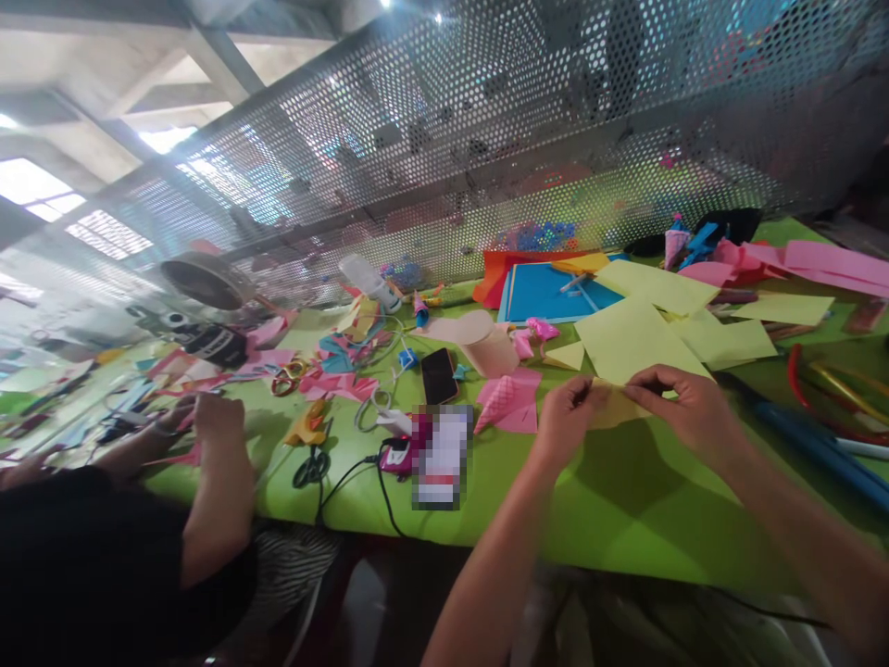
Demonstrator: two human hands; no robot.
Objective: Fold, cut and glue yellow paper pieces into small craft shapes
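Between my two hands is a small piece of yellow paper [618, 408], raised a little over the green table [625, 509]. My left hand [566, 417] pinches its left side, and my right hand [684, 403] grips the upper right part between thumb and fingers. Just beyond them lie large sheets of pale yellow paper [635, 338], partly overlapping. A pink paper cone [494, 405] rests on a pink sheet [524, 403] to the left of my left hand. How the held paper is folded is too blurred to tell.
A phone with a blurred screen [443, 459], a dark phone [439, 377] and a paper roll [479, 341] lie left of my hands. Cables and scissors [310, 466] are farther left, near a co-worker's arm [219, 491]. Perforated metal panel [417, 167] stands behind.
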